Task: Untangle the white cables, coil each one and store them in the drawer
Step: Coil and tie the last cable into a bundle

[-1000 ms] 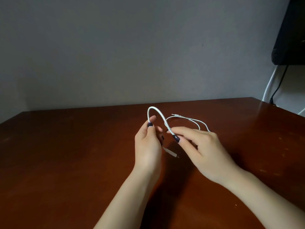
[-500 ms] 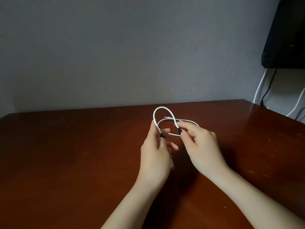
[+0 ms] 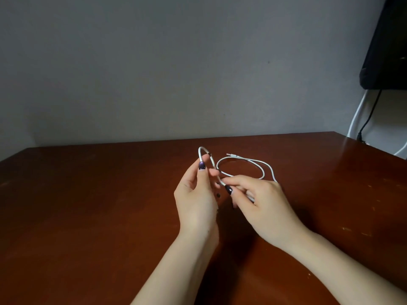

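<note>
A thin white cable (image 3: 262, 164) is held above the brown wooden table (image 3: 88, 205) at its middle. My left hand (image 3: 196, 194) pinches one part between thumb and fingers, and a small arch of cable rises over the fingertips. My right hand (image 3: 262, 201) pinches the cable just right of that, thumb and forefinger closed on it. Behind my right hand the rest of the cable lies in a loose loop, its plug end pointing left near the far side of the table. No drawer is in view.
A grey wall stands behind the table. At the upper right hangs a dark screen (image 3: 387, 45), with a white lead (image 3: 356, 115) and a black lead (image 3: 370, 115) running down from it past the table's right corner.
My right hand has drawn back toward me and to the right, pulling the cable. The loop that lay across my fingers has opened out and now lies wider behind my right hand.
</note>
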Demonstrator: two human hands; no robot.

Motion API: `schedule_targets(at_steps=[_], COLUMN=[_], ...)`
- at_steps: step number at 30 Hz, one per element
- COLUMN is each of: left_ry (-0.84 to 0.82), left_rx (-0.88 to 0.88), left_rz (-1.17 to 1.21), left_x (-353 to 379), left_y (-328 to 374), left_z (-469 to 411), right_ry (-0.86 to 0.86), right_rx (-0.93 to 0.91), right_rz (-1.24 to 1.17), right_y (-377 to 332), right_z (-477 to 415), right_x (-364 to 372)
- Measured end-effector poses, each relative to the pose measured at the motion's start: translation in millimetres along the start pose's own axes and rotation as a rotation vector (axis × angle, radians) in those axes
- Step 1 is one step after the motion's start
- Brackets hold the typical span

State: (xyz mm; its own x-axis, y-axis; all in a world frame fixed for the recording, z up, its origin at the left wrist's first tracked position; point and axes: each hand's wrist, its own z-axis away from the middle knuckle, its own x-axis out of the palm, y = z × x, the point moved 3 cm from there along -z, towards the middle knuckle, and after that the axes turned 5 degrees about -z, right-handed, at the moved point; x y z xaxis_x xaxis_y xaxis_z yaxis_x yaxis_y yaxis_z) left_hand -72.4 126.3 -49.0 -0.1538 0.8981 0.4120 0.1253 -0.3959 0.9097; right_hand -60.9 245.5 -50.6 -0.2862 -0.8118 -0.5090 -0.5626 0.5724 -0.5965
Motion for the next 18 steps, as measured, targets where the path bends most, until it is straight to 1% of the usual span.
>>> schedule_targets(at_steps=[4, 7, 9, 11, 14, 16, 18], left_ry=[0.021, -0.027, -0.088, -0.169, -0.285, -0.34, -0.392], left_rx=[-0.033, -0.096, -0.116, -0.105, -0.044, -0.018, -0.013], left_rz=[-0.063, -0.109, -0.123, -0.147, -0.225, -0.22, -0.133], left_x=[-7, -10, -8, -4, 1, 4, 7], left_y=[-2, -4, -6, -8, -9, -9, -7], left_z=[-6, -9, -9, -7, -3, -3, -3], right_ry=[0.019, -0.025, -0.079, -0.111, -0.092, -0.029, 0.065], right_rx=[0.114, 0.225, 0.256, 0.242, 0.159, 0.168, 0.227], right_rz=[-0.083, -0.301, -0.402, -0.389, -0.244, -0.275, -0.357], right_y=[2, 1, -1, -5, -5, -2, 5], right_z=[-2, -3, -2, -1, 0, -1, -3], right_x=[-2, 0, 1, 1, 1, 0, -4])
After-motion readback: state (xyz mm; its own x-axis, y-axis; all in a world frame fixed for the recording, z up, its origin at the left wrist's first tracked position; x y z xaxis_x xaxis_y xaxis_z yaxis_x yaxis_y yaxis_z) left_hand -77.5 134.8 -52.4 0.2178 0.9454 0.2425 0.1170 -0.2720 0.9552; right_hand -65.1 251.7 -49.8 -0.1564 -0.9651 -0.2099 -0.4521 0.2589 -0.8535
